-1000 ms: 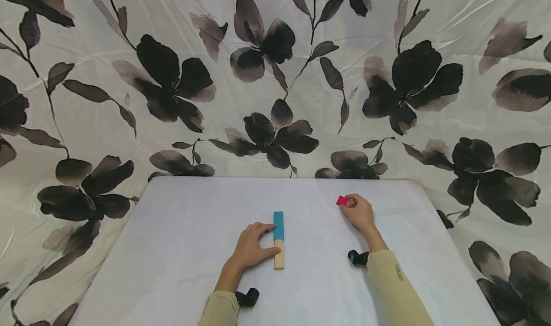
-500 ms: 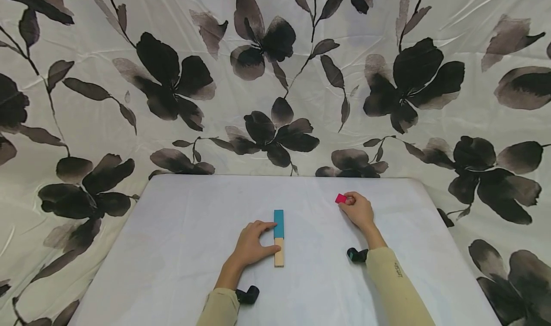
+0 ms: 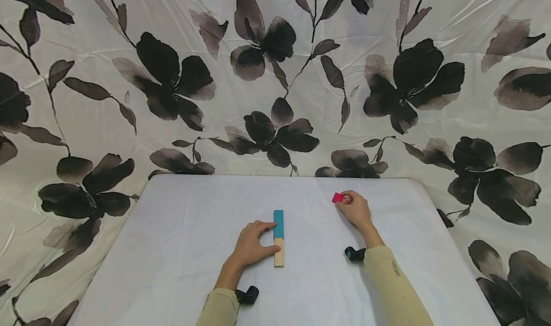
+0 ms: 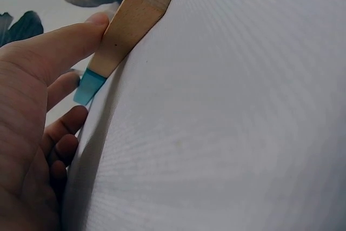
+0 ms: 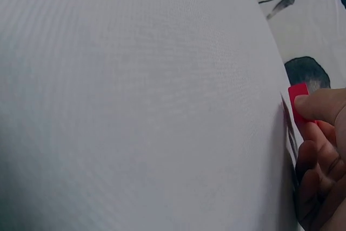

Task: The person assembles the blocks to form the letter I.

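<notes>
From my head, I look down on a white table (image 3: 155, 268) where a blue block (image 3: 278, 224) and a wooden block (image 3: 279, 259) lie end to end, seemingly touching, their shared long axis running near to far with blue at the far end. My left hand (image 3: 251, 244) is on their left side, thumb at the wood and index finger at the blue, the two spread apart rather than wrapped round anything. My right hand (image 3: 356, 208) pinches a red block (image 3: 337, 197), which sticks out leftward from my fingertips, toward the line. It is well apart from that line, to the right and slightly farther off than the blue end; I judge this sideways gap to be what counts.

From my left wrist, my thumb meets the side of the wooden block, and my index tip is beside the blue.

From my right wrist, my thumb clamps the red block against my fingers. I can't tell whether it touches the table.
</notes>
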A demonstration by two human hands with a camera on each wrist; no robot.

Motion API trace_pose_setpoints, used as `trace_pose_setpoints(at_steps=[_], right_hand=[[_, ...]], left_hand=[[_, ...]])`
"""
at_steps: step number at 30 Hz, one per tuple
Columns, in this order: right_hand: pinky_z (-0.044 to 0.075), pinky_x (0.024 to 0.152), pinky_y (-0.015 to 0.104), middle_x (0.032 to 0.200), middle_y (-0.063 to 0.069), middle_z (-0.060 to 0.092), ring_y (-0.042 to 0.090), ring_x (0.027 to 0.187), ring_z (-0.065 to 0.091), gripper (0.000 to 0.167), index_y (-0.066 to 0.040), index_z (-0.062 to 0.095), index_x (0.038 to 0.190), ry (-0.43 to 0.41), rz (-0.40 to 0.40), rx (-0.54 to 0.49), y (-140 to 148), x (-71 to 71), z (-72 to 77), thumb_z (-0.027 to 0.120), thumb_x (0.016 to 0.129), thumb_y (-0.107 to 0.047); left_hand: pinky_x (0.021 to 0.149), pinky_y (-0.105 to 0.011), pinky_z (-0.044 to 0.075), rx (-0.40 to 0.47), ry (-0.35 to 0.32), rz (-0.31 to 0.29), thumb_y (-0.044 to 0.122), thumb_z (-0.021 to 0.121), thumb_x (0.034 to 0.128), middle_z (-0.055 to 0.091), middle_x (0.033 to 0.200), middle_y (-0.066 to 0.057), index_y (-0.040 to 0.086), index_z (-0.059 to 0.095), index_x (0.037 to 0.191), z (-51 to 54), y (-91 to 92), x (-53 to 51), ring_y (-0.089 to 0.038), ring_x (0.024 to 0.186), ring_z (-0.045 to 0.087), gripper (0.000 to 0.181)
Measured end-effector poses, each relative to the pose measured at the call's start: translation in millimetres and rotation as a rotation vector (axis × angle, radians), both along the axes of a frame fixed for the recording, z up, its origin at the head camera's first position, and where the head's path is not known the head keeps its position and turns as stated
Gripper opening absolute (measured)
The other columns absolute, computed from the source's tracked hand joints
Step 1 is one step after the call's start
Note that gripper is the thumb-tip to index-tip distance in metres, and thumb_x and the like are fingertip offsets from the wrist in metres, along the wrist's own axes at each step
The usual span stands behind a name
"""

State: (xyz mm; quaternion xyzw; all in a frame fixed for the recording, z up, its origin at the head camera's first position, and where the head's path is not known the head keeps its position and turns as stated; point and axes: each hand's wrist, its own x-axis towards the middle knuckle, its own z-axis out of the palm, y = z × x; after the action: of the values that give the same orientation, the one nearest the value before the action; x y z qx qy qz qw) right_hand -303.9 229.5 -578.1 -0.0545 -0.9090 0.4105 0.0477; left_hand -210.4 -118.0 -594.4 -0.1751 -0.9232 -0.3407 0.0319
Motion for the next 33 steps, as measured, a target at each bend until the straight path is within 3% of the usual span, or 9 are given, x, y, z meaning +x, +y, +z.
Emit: trace_pose_setpoints(at_steps=[17, 33], right_hand=[[0.039, 0.069, 0.035, 0.077, 0.006, 0.055, 0.021, 0.074, 0.050, 0.034, -0.003, 0.065, 0.114, 0.033, 0.067, -0.063, -19, -1.7, 2.7, 0.073, 0.084, -0.015], [0.040, 0.066, 0.034, 0.075, 0.005, 0.056, 0.020, 0.070, 0.051, 0.033, -0.005, 0.065, 0.114, 0.038, 0.102, -0.080, -49, -9.8, 7.8, 0.074, 0.084, -0.014]], left_hand=[[0.090, -0.046, 0.040, 0.025, 0.001, -0.017, 0.056, 0.077, 0.0748, 0.060, 0.110, 0.003, 0.022, 0.061, 0.130, -2.5, -0.5, 1.1, -0.021, 0.105, 0.053, 0.067], [0.090, -0.046, 0.040, 0.015, -0.014, -0.007, 0.056, 0.078, 0.0741, 0.060, 0.112, 0.002, 0.022, 0.062, 0.130, 1.7, -0.2, 1.8, -0.022, 0.105, 0.053, 0.068]])
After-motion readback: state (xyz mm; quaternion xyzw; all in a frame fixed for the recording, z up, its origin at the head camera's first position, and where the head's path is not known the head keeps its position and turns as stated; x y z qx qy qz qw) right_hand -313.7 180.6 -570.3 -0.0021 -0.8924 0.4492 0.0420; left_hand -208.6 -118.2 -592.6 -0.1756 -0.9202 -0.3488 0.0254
